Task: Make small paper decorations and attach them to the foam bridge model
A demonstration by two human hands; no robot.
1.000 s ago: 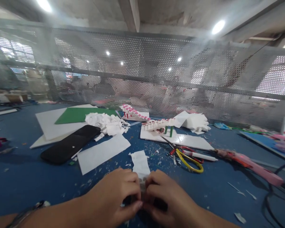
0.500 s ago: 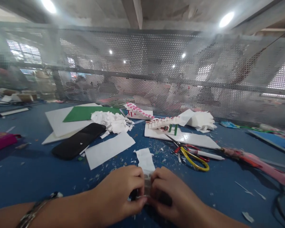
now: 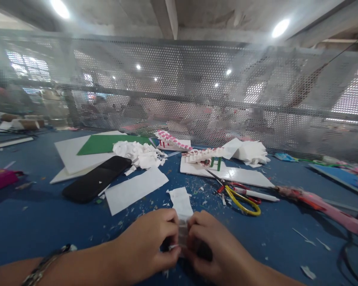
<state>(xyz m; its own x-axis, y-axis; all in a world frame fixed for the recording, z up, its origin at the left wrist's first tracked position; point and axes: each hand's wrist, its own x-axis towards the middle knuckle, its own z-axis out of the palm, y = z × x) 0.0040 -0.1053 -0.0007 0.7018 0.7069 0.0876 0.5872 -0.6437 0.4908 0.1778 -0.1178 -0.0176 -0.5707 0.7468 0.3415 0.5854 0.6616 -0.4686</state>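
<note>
From the grip, a paper strip reaches forward. Left-forward of the grip lie a paper sheet and, farther left, a phone; right-forward, scissors and a pen.

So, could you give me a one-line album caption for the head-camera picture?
Left hand and right hand hold a white paper strip at a blue table, scissors lying beyond.

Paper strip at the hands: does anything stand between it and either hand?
Nothing visible does. The left hand and right hand both hold the near end of the strip; the scissors lie farther right, apart from both.
</note>
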